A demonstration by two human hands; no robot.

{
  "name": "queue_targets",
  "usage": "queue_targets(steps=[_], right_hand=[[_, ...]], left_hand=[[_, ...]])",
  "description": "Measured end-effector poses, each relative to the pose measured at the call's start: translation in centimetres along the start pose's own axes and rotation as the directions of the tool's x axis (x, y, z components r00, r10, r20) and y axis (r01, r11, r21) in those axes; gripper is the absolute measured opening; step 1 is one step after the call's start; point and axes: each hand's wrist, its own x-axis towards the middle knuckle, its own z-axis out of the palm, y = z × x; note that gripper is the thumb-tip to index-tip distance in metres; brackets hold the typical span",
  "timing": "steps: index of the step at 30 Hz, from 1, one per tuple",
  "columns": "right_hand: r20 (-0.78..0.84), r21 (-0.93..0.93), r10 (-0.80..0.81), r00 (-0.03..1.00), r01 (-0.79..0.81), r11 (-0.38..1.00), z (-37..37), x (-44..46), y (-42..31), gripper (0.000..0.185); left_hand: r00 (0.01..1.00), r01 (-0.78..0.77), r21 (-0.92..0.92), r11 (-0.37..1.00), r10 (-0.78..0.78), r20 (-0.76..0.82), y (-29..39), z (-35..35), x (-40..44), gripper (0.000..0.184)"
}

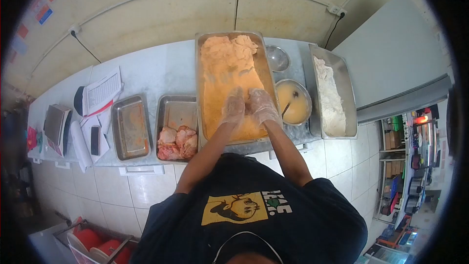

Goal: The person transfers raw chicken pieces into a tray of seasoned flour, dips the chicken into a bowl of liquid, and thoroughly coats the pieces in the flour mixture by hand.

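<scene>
Both hands wear clear plastic gloves and are in the orange-tinted flour, inside a large deep metal tray. My left hand lies near the middle of the flour with its fingers stretched forward, a little blurred. Close on its right, my right hand reaches into the same flour, fingers extended and angled inward. Flour partly covers the fingertips of both hands, and no held piece shows between them. Beyond the hands, the flour is heaped at the tray's far end, with finger-like furrows across its middle.
Left of the flour tray, raw chicken pieces lie in a metal pan. Another pan, a phone, papers and a scale stand farther left. On the right are a bowl of yellowish liquid, a small bowl and a white flour tray.
</scene>
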Motion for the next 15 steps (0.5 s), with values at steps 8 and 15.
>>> queue_targets(steps=[8,15], right_hand=[[-0.042,-0.094,0.078,0.996,-0.082,0.992,1.8,0.5,1.4,0.030],[0.132,-0.114,0.305,0.943,-0.292,0.950,-2.1,1.8,-2.1,0.032]], left_hand=[[0.977,0.206,-0.482,0.852,-0.211,0.045,0.1,1.1,0.5,0.056],[0.907,0.358,-0.644,0.676,-0.414,0.069,-3.5,-0.3,4.5,0.059]])
